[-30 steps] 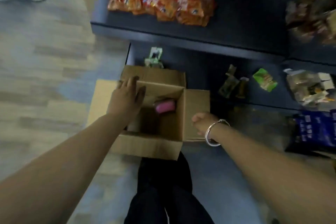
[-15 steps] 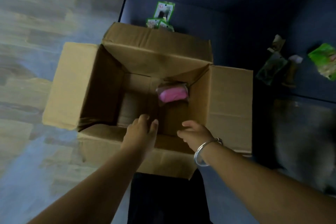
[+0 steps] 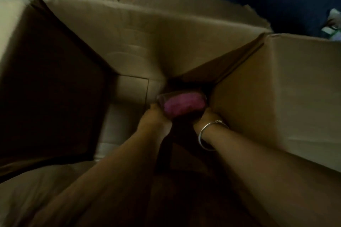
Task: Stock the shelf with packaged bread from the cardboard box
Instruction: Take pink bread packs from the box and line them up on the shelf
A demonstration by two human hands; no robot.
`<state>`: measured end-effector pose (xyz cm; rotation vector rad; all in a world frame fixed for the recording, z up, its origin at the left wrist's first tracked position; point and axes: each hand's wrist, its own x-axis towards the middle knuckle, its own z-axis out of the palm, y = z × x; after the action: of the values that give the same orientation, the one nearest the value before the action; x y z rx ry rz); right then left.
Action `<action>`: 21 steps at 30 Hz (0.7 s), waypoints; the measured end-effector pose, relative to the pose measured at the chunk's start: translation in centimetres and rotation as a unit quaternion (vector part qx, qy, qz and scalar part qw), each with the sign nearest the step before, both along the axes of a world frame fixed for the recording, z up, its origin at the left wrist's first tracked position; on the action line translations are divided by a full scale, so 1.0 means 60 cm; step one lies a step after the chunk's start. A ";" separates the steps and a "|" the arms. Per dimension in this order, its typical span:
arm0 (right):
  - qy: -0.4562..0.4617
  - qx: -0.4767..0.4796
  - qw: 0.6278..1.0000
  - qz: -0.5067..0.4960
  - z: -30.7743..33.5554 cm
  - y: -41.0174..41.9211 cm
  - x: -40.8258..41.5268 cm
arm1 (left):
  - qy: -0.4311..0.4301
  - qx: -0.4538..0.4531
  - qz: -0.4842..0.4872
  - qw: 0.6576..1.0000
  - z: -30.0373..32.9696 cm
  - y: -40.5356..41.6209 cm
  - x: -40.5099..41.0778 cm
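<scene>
Pink bread pack (image 3: 181, 104) deep in cardboard box (image 3: 184, 29), between left hand (image 3: 154, 119) and right hand (image 3: 207, 116)

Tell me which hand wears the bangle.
The right hand: a silver bangle circles its wrist. The left hand has a bare wrist. Both reach the pink packet.
</scene>
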<state>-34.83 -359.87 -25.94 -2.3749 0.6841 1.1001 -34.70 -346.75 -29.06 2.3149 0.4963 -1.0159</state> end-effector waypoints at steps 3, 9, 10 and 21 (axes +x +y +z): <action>-0.021 -0.027 0.999 -0.002 -0.058 -0.004 0.033 | 0.007 -0.021 -0.001 1.000 -0.051 -0.020 0.029; -0.029 -0.077 0.996 0.043 -0.130 -0.006 0.057 | 0.002 -0.037 0.006 0.999 -0.109 -0.024 0.029; -0.027 -0.087 0.994 0.059 -0.133 -0.006 0.054 | 0.000 -0.029 0.007 1.000 -0.111 -0.017 0.025; -0.040 -0.025 0.999 -0.020 -0.123 0.022 -0.009 | -0.085 0.021 -0.118 0.989 -0.022 0.015 0.037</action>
<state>-35.36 -358.54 -33.34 -2.4216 0.7362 0.9778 -32.50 -345.84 -30.39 2.5154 0.1793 -0.9098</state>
